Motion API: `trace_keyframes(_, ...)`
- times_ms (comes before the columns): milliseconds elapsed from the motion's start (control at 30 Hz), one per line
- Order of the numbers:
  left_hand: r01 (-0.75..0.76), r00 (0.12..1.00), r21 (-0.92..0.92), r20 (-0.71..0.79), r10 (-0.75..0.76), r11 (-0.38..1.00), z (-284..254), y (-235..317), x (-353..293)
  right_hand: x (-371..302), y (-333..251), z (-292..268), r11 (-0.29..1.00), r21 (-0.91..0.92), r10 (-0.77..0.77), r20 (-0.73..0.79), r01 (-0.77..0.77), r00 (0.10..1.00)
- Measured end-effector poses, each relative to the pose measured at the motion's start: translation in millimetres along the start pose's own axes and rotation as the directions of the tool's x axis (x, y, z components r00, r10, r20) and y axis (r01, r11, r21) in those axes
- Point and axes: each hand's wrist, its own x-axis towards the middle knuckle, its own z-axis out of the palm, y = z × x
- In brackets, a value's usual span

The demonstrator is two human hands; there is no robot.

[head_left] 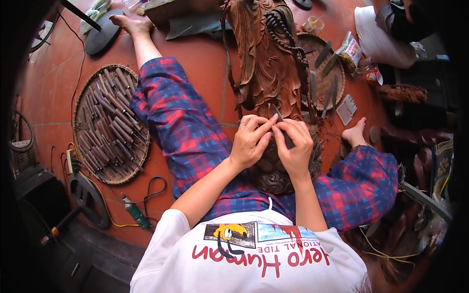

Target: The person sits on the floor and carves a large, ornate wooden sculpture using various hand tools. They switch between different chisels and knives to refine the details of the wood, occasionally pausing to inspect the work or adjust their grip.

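Note:
A large brown carved wooden statue point(266, 73) lies between my legs, with draped robes and a string of beads in relief. Over its near part, my left hand point(248, 141) and my right hand point(297, 146) meet, fingers pinched together. Between the fingertips is a thin, dark, flat strip point(277, 114), its pointed end showing beyond them; I cannot tell whether it is a blade or folded sandpaper. My left hand wears a ring. Rounded carving point(273, 181) shows below the hands, and they hide the part of the statue right under them.
At left, a round woven tray point(76, 129) holds many wooden-handled carving tools point(110, 122). A green rotary tool point(136, 215) with cords lies nearer. Right of the statue, another round tray point(337, 78) bears files and a blade. A fan base point(103, 33) stands far left.

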Motion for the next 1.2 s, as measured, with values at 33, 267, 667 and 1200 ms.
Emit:
trace_keyframes(33, 0.017, 1.0, -0.011, 0.0, -0.017, 1.0, -1.7, -1.2, -1.0, 0.1, -1.6, 1.1, 0.999, -0.043, -0.005, 0.023, 0.006, 1.0)
trace_keyframes(267, 0.03, 0.999, 0.0, 0.022, -0.03, 1.0, -4.2, 8.5, 3.6, 0.2, -0.8, -1.1, 1.0, -0.014, 0.003, -0.007, -0.003, 1.0)
trace_keyframes(667, 0.063, 0.998, 0.052, 0.005, -0.063, 0.997, -0.3, 3.1, -6.4, -4.9, 2.2, 3.9, 0.999, -0.044, 0.018, 0.026, -0.016, 1.0)
trace_keyframes(1200, 0.063, 0.998, 0.029, 0.003, -0.063, 0.998, -2.8, 1.7, -5.5, -1.6, 2.6, 4.2, 0.999, -0.037, -0.016, 0.017, 0.016, 1.0)
